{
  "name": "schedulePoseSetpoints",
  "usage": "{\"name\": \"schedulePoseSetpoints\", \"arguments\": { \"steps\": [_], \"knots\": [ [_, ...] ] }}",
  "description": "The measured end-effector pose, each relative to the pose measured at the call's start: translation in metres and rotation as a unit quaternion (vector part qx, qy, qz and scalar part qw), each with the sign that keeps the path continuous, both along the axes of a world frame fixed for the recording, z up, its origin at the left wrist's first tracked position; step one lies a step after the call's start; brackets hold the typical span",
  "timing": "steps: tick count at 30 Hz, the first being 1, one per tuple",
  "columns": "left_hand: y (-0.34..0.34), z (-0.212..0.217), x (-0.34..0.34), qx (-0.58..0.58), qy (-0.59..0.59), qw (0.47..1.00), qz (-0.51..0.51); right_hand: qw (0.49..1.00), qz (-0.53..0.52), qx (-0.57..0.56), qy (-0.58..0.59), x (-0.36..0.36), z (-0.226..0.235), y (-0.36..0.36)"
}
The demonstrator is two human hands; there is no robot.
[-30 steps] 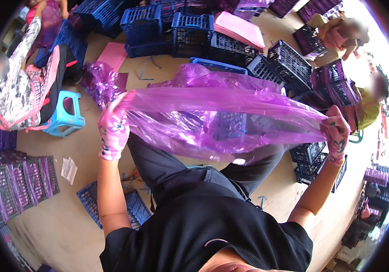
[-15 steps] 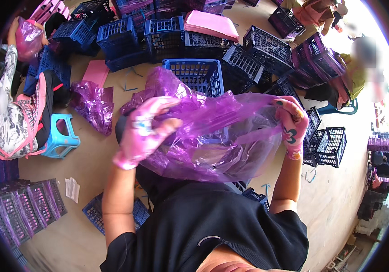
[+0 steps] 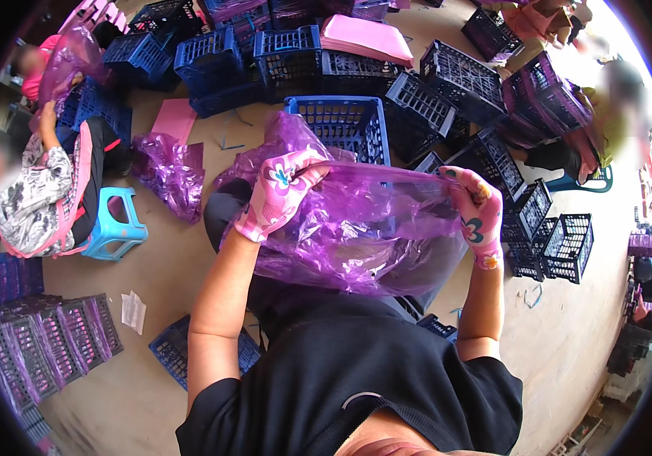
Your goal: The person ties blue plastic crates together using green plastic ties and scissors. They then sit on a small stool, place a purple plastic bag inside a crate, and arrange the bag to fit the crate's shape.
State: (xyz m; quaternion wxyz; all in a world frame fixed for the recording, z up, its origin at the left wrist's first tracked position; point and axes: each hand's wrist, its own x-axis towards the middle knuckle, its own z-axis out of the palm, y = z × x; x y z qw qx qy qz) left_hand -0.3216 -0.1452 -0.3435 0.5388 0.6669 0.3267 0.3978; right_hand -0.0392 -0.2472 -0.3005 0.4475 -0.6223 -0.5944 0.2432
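Head view: purple plastic bag [image 3: 356, 235] held stretched at chest height, mouth pulled open; left hand [image 3: 280, 194] and right hand [image 3: 474, 213], both gloved, each pinching bag rim; blue crate [image 3: 341, 125] just beyond, judged unlined; bag not yet fitted

Both gloved hands hold a purple plastic bag [image 3: 364, 235] by its upper edge, the left hand [image 3: 280, 194] pinching one end and the right hand [image 3: 474, 213] the other (the film sags in loose folds below the grip). Just beyond the grip stands a blue crate [image 3: 341, 125]; a blue stool [image 3: 117, 224] sits well left.
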Motion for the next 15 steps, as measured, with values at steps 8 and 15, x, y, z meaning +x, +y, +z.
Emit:
{"name": "schedulePoseSetpoints", "arguments": {
  "steps": [8, 15],
  "knots": [
    [0.007, 0.001, -0.045, -0.015, 0.016, 0.995, 0.096, 0.993, -0.030, -0.057, 0.101, 0.013, -0.007, 0.011],
    [0.010, 0.004, -0.060, -0.030, -0.047, 0.998, -0.033, 0.965, -0.029, -0.086, 0.247, 0.032, -0.020, 0.012]
  ]
}}
